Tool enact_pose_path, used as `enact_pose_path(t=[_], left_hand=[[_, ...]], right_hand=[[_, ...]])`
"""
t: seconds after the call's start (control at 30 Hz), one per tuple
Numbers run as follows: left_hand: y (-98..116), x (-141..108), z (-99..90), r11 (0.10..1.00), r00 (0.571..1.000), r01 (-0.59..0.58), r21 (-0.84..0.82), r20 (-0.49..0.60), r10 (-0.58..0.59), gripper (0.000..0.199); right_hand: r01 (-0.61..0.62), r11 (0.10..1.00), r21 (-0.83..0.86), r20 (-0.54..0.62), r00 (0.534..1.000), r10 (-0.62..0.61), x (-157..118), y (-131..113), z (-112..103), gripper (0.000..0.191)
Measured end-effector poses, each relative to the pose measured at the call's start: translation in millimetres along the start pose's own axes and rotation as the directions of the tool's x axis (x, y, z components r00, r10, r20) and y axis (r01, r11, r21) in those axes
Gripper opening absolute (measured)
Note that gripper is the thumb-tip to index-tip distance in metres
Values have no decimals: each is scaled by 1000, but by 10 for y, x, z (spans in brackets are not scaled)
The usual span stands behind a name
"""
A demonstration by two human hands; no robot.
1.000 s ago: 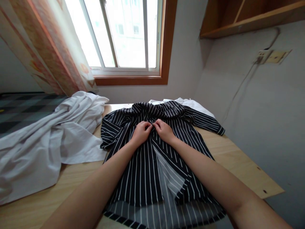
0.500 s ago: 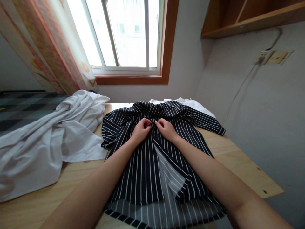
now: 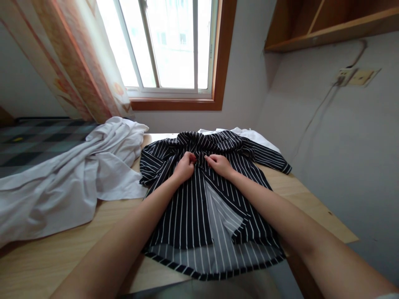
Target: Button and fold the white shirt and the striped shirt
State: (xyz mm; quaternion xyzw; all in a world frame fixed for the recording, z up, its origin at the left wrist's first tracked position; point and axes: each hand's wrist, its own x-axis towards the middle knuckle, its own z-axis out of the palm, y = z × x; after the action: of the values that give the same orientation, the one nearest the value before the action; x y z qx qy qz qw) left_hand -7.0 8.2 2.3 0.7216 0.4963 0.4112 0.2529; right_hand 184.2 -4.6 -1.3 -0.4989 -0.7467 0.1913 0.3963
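Note:
A black shirt with white stripes (image 3: 190, 207) lies front up on the wooden table, its collar end toward the window. Below my hands its front edges part and show the paler inside of the back. My left hand (image 3: 186, 165) is closed on the left front edge at chest height. Opposite it, my right hand (image 3: 220, 165) pinches the right front edge, a small gap away. Whether a button sits between the fingertips is too small to make out. One sleeve stretches out to the right; the left one is bunched up.
White cloth (image 3: 118, 166) is heaped over the table's left side, beside a dark checked cloth (image 3: 46, 143). More white fabric (image 3: 252, 135) lies behind the shirt. The wooden table (image 3: 311, 203) ends at a wall on the right. A window (image 3: 174, 50) and a curtain (image 3: 77, 54) are ahead.
The view has shifted slightly, so the shirt's lower hem now shows fully. My hands stay at the same place on the shirt front, with their fingertips a little farther apart.

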Motion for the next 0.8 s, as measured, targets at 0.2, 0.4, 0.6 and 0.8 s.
enact_pose_path(t=[0.2,0.4,0.6,0.8], left_hand=[[266,-200,-125,988,994,-101,115,50,96,15],[300,-484,-61,972,984,0,236,171,-42,14],[236,-584,-32,939,987,-134,318,126,98,12],[262,-574,-70,915,974,-188,357,190,126,13]], right_hand=[[-47,991,-128,158,985,67,-136,-342,-109,18],[-77,978,-192,131,986,103,-381,-550,-44,15],[-60,988,-142,-21,998,57,-522,-414,74,6],[-65,998,-23,-28,997,65,-524,-307,24,10]])
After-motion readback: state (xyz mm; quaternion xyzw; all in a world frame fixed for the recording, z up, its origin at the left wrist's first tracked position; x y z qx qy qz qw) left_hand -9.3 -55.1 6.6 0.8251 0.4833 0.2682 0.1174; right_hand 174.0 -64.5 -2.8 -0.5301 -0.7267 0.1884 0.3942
